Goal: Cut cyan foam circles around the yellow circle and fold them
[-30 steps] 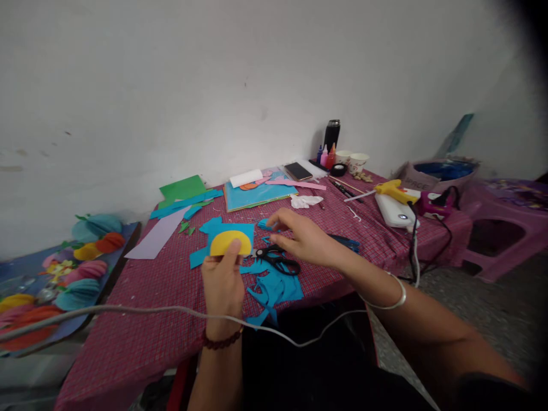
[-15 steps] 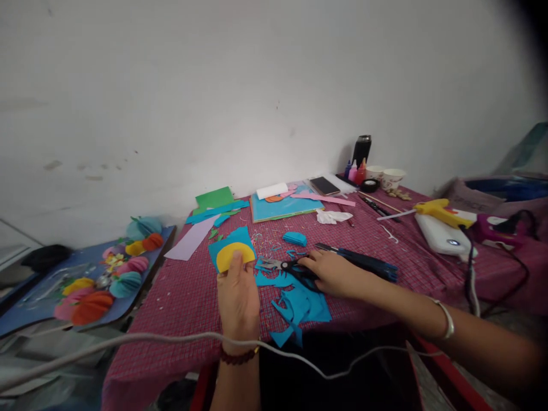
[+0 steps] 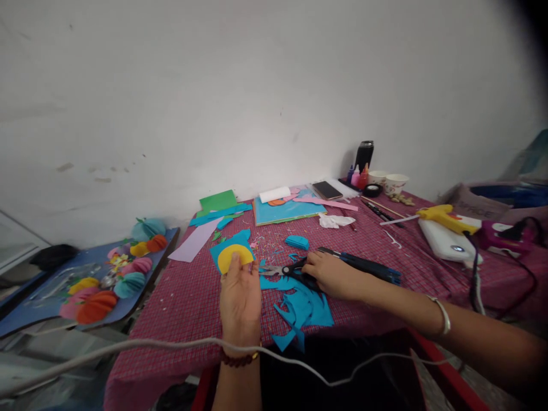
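My left hand (image 3: 242, 299) is closed, pinching a yellow half-round piece of paper (image 3: 228, 260) against a piece of blue paper (image 3: 217, 250). The thumb presses on the yellow piece. To its right, my right hand (image 3: 327, 274) grips the black handles of a pair of scissors (image 3: 274, 270). Their blades point left towards the left hand's fingertips; whether they touch the paper I cannot tell. Under and in front of the scissors lie cut blue paper scraps (image 3: 303, 308). A small stack of blue cut pieces (image 3: 297, 242) sits just beyond.
A cutter-like black and blue tool (image 3: 368, 267) lies beside the right hand. Further right are a yellow glue gun (image 3: 445, 217) and a white power bank (image 3: 445, 240). Coloured sheets (image 3: 286, 214) lie at the back. A pale cable (image 3: 171, 343) crosses in front. Paper pumpkins (image 3: 96, 307) stand left.
The view has shifted slightly. The blue paper in my left hand has turned a little, and a blue bit now stands out at its upper edge. Both hands keep their holds.
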Demonstrator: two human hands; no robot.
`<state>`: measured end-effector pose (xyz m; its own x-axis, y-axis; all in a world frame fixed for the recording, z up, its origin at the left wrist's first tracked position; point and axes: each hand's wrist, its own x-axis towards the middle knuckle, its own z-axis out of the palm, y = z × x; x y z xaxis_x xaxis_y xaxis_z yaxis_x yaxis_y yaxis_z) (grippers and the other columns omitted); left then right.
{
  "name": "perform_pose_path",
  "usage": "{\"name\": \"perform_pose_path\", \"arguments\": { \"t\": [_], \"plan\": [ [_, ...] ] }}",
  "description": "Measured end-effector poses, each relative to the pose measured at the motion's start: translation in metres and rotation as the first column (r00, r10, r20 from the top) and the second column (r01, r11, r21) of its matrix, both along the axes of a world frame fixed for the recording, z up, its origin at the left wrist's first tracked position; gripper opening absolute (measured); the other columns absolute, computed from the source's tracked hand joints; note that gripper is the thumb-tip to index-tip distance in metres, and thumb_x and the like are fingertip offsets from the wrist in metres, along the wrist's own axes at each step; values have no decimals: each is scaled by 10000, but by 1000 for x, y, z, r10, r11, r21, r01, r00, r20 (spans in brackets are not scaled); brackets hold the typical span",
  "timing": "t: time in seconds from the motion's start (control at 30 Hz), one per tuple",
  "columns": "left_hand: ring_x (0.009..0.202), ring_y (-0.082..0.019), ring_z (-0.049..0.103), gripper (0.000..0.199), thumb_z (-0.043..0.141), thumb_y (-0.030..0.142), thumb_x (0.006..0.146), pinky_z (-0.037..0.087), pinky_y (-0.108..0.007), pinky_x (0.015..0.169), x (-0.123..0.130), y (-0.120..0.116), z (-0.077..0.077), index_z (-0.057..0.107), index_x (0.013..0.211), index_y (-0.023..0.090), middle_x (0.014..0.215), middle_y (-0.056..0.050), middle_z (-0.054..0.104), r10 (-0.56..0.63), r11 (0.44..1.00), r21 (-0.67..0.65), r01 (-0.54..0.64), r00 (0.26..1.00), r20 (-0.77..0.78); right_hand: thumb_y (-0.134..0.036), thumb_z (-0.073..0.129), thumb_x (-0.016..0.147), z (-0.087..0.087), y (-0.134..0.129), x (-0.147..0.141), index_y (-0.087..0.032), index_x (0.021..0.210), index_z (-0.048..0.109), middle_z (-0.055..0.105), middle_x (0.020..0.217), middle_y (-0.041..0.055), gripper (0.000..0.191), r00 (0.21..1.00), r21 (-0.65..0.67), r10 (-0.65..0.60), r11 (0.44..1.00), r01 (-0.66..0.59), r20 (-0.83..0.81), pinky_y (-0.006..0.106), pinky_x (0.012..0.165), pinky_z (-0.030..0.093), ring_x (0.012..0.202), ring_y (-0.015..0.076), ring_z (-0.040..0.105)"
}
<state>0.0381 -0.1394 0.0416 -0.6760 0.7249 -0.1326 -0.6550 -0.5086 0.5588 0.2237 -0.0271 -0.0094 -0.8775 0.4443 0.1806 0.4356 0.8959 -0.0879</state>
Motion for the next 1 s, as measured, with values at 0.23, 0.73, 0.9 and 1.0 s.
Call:
{"name": "perform_pose_path", "arguments": {
  "t": [0.23, 0.73, 0.9, 1.0],
  "plan": [
    [707, -83, 617, 164, 522, 129, 858, 476, -303, 819, -9, 1, -2, 595, 725, 190, 725, 40, 661, -52, 997, 56, 47, 994, 91, -226, 614, 703, 14, 5, -4, -148, 1098, 597, 592, 954, 145, 403, 991, 3, -4, 1000, 3, 137, 325, 657, 371, 818, 257, 559],
    [752, -80, 617, 111, 576, 141, 822, 475, -294, 848, -1, 5, 4, 586, 727, 197, 784, 38, 670, 102, 993, 55, -103, 995, 10, -374, 670, 727, 31, 6, 12, -194, 1390, 317, 574, 1058, 97, 772, 905, -730, 28, 581, -360, -424, 314, 705, 459, 905, 227, 562],
    [728, -83, 605, 80, 648, 208, 771, 487, -274, 804, 15, 11, 16, 583, 726, 197, 758, 43, 647, 91, 988, 129, -79, 992, -86, -594, 630, 721, 29, -46, -14, -223, 1338, 365, 532, 951, 58, 766, 752, -738, -136, 366, -567, -645, 290, 668, 438, 824, 187, 525],
    [698, -77, 592, 142, 668, 301, 752, 484, -230, 734, 17, 16, 15, 569, 714, 207, 717, 50, 624, 106, 991, 105, -83, 965, -241, -620, 689, 645, 14, -61, -39, -256, 1303, 410, 512, 877, 27, 802, 638, -669, -215, 344, -659, -739, 279, 645, 428, 756, 165, 499]
  ]
}}
